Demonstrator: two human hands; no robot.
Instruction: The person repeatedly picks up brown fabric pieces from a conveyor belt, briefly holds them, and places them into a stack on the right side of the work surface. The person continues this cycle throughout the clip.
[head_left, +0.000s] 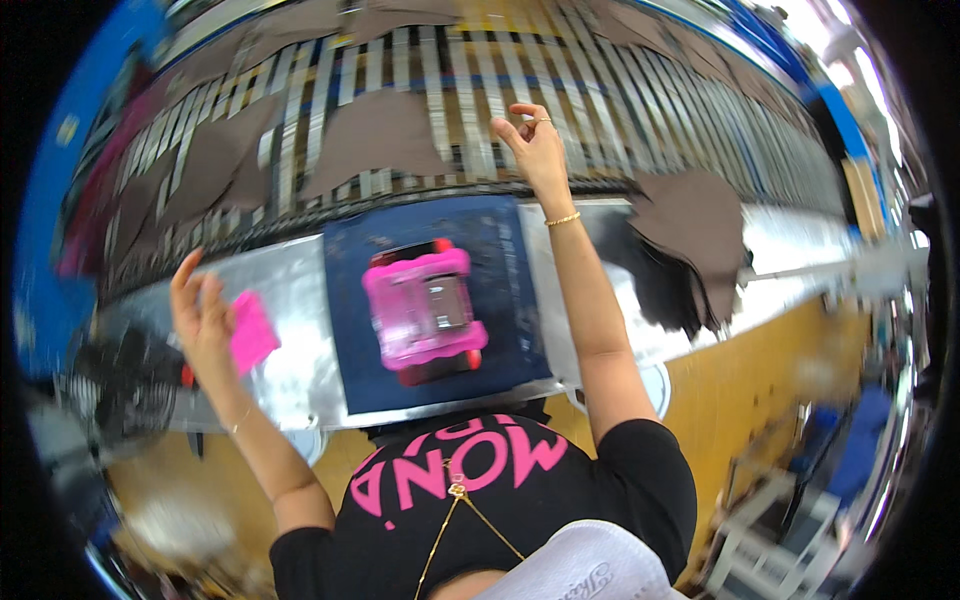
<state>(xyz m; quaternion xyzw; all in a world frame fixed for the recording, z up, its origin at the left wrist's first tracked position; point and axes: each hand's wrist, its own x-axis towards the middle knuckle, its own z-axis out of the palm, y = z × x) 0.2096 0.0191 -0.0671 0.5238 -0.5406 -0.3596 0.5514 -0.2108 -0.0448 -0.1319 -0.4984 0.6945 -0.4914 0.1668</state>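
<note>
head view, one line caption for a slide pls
Left hand holds a pink pad while the right hand reaches toward brown cut pieces on the slatted conveyor.

No package, label, sign or screen can be made out here. The things in view, a pink frame on a dark blue pad, a small pink piece, and brown cut pieces on a slatted belt, carry no visible tag or display; the surroundings are too blurred to tell.

Slatted conveyor (450, 90), metal worktable (290, 290), yellow floor (760, 370)
</note>
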